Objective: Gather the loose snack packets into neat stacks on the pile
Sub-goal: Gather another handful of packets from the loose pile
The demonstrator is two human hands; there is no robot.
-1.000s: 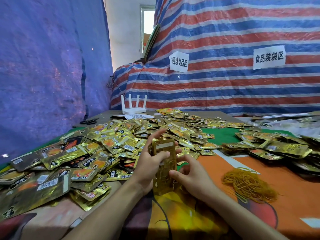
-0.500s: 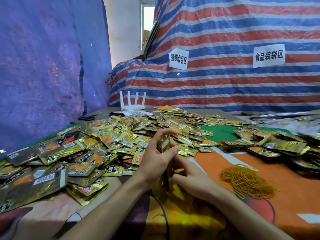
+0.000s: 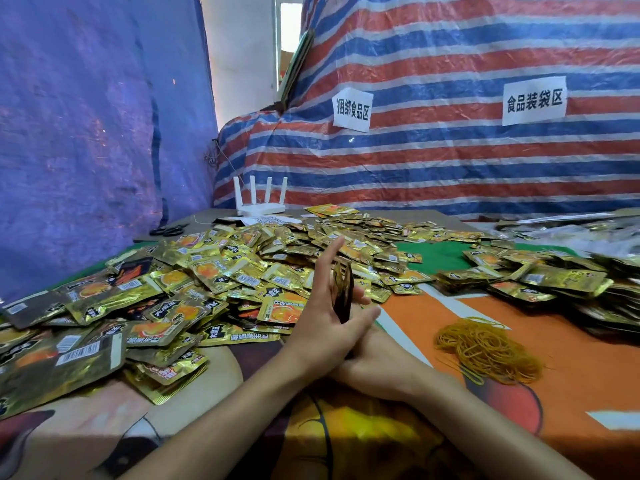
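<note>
The left hand [image 3: 323, 306] is open, its fingers straight and pointing up and away, laid flat against the left face of a stack of packets [image 3: 344, 289] that stands upright and is seen edge-on, dark and thin, above the printed tablecloth [image 3: 571, 393]. The left thumb reaches across in front of the stack's lower part. The right hand [image 3: 377, 363] lies lower and partly under the left, gripping the foot of the stack; one of its fingertips [image 3: 361, 299] shows on the stack's right side, and its thumb is hidden. To the left and behind, a broad heap of loose snack packets [image 3: 180, 289], gold foil with orange prints and barcodes, covers the table to its far edge. On the right lies a second pile of packets [image 3: 554, 284], some of them in low flat stacks at its near edge. A tangle of yellow rubber bands [image 3: 485, 351] lies on the orange part of the cloth, near the right forearm and apart from both piles. At the back of the table stands a white router [image 3: 260, 204] with four antennas upright, and black scissors [image 3: 169, 231] lie to its left. Behind hang a blue tarp [image 3: 86, 133] and a red-white-blue striped tarp [image 3: 450, 168] bearing two white paper signs [image 3: 352, 109].
</note>
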